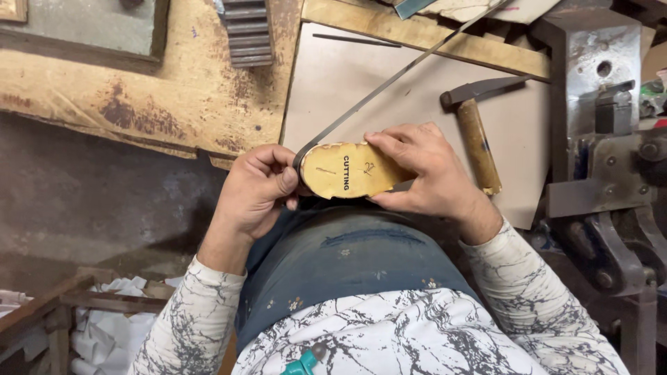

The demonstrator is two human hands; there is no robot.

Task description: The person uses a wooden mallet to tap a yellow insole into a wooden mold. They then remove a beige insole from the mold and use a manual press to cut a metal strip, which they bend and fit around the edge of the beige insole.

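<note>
A tan, sole-shaped cardboard pattern (347,170) lies flat between both my hands at the table's near edge. My right hand (424,170) grips its right half, thumb under and fingers on top. My left hand (260,184) pinches a long thin metal strip (389,80) against the pattern's rounded left end. The strip curves around that end and runs away diagonally up to the right.
A hammer (476,128) with a wooden handle lies on the pale board (347,76) just right of my right hand. A heavy metal machine (604,139) stands at the right. A worn yellowish board (180,90) is at the left; white rags (111,333) lie lower left.
</note>
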